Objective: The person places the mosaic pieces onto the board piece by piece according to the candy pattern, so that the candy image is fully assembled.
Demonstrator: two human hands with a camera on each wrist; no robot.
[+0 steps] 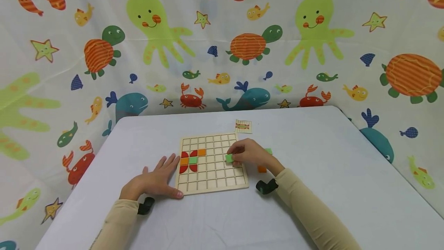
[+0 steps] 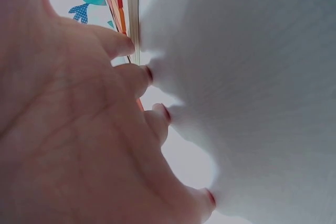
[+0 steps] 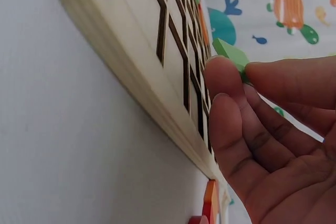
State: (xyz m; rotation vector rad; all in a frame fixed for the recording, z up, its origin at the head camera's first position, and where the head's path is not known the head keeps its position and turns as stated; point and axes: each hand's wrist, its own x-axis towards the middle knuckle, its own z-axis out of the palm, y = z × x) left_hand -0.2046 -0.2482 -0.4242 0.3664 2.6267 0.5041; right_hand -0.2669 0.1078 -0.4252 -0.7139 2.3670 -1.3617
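A wooden grid board (image 1: 211,176) lies flat on the table. On its left side sit several red curved tiles (image 1: 184,169), two orange square tiles (image 1: 202,152) and a green square tile (image 1: 193,160). My right hand (image 1: 250,152) pinches another green tile (image 3: 232,53) between thumb and finger, over the right part of the grid. The fingers of my left hand (image 1: 157,178) are spread, with the thumb and fingertips on the table at the board's left edge; it holds nothing.
A small pattern card (image 1: 243,126) lies behind the board. Right of the board, partly hidden by my right arm, are a green tile (image 1: 268,151) and an orange tile (image 1: 261,169). A sea-animal curtain (image 1: 208,7) hangs behind the white table (image 1: 329,146).
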